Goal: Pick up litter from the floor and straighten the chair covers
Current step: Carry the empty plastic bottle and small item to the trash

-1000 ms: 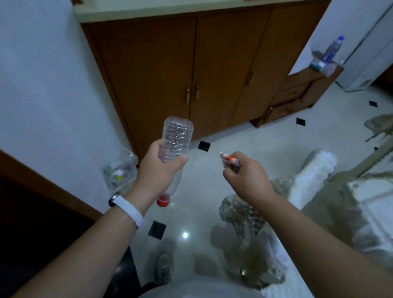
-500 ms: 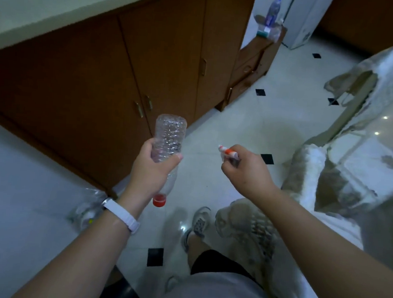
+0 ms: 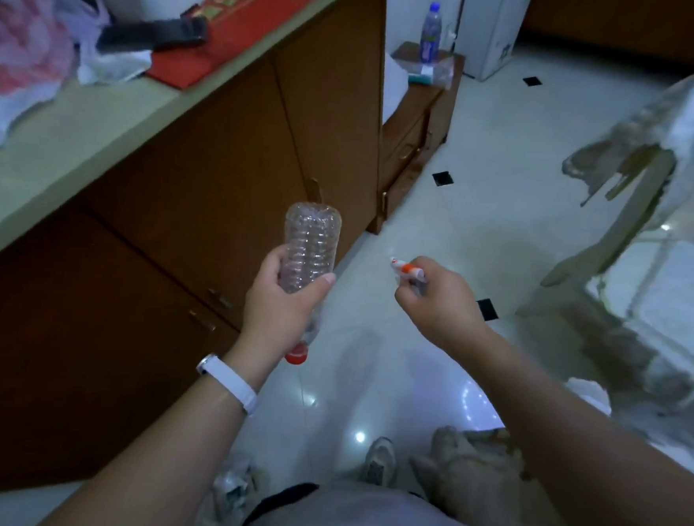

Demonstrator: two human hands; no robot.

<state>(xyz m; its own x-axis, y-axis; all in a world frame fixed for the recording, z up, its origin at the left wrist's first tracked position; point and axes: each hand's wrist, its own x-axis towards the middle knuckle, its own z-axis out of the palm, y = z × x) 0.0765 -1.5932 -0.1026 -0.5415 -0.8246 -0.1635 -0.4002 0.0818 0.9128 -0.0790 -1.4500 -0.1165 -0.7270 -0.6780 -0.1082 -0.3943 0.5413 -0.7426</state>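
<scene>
Head view. Left hand wraps the clear ribbed plastic bottle, held upside down with its red cap toward the white tiled floor; the grip suits a carry, not pouring. Right hand pinches a small orange-and-white stick-like scrap at the fingertips, apart from the bottle. Both litter items are up off the floor, in front of the body, probably bound for a bin; none in sight. Pale patterned chair cover at right hangs rumpled, not yet straightened. Crumpled clear plastic lies by the feet.
</scene>
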